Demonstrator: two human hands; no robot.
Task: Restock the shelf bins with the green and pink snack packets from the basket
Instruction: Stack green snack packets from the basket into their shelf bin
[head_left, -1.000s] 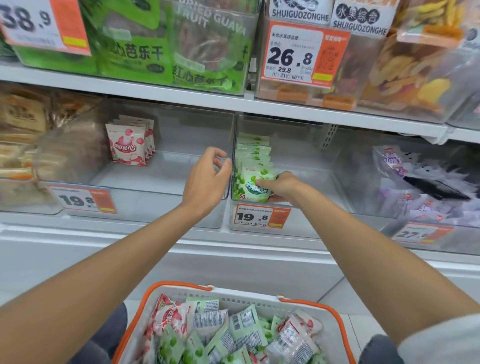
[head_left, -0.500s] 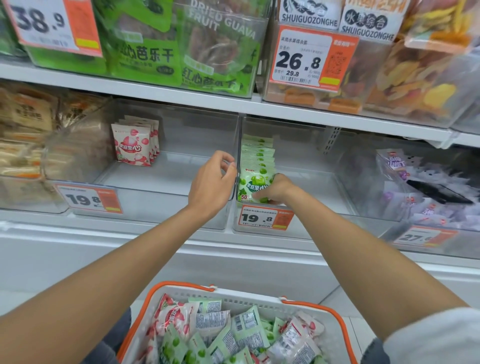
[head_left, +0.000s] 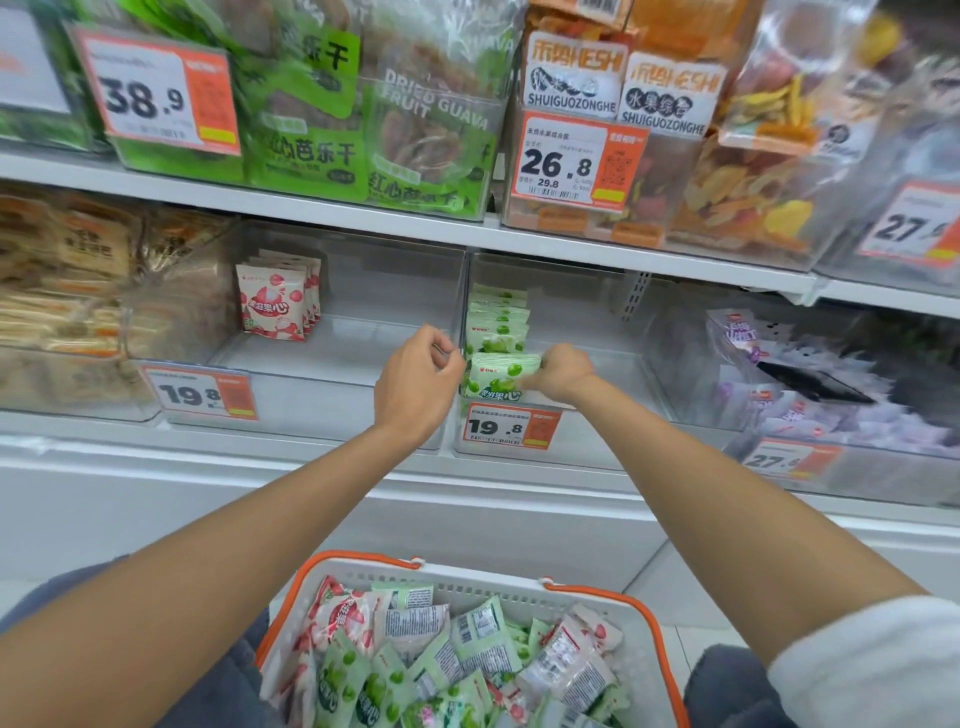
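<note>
One green packet (head_left: 496, 376), pinched in the right hand (head_left: 560, 371), stands at the front of the row (head_left: 497, 318) in its bin (head_left: 597, 439). The left hand (head_left: 418, 376) curls beside its wall; gripping it or not, I cannot tell. Let go leaning, the packet could tip forward out of the bin.

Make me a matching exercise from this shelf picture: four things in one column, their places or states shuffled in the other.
Things:
1. upright pink packets
2. upright green packets
3. basket
4. right hand

Places or states:
A. at the bottom of the view
B. grips the front green packet
C. in the left 19.8 bin
D. in the right 19.8 bin

Pairs: 1-C, 2-D, 3-A, 4-B.
</note>
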